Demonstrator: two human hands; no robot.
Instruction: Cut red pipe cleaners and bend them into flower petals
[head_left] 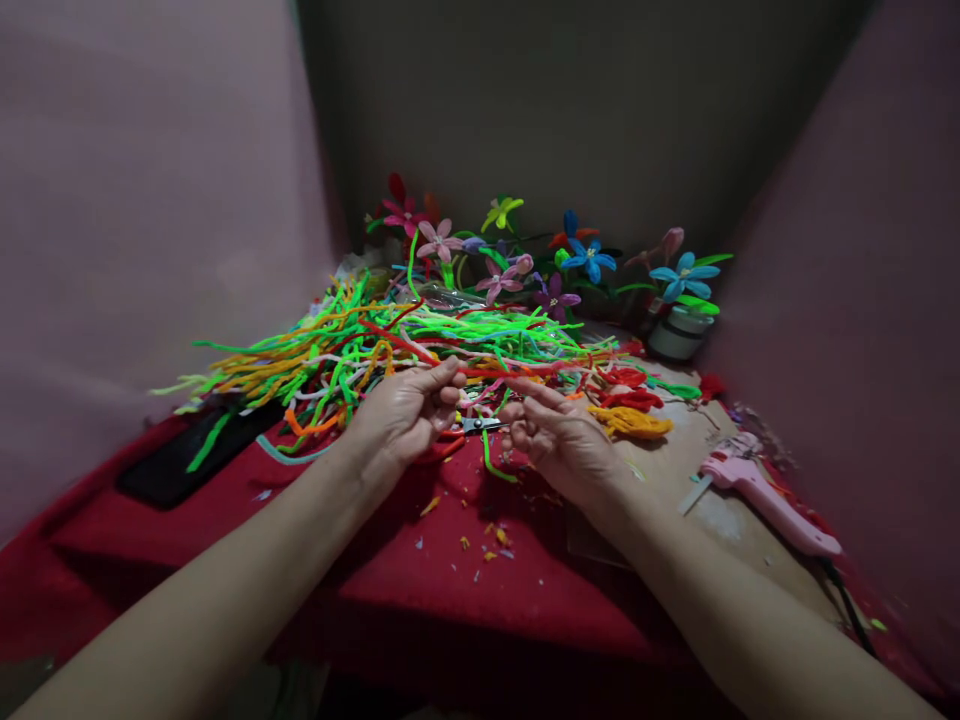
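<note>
Head camera view: from where I'm standing, the person is holding a fuzzy red stem (486, 373) up in front of the pile, over the near part of the table. The left hand (405, 408) is pinching it between thumb and curled fingers, which seems to be steadying one side. The right hand (566, 432) is reaching to the stem's other stretch with its fingertips; whether they are closing on it or merely touching, I cannot tell. Holding it between both hands is probably keeping that middle stretch straight and easy to work.

Just below, scissors (480, 425) are lying on the red cloth (360, 575), presumably for quick reach, with small scraps (491, 540) scattering nearer the edge. The loose stems (480, 325) are spreading behind the hands, likely so any colour can be picked out. Fuzzy flowers (591, 260) are standing at the back, apparently out of the way. The pink glue gun (772, 495) is resting on a board (724, 570) at the right, perhaps to spare the cloth from drips.
</note>
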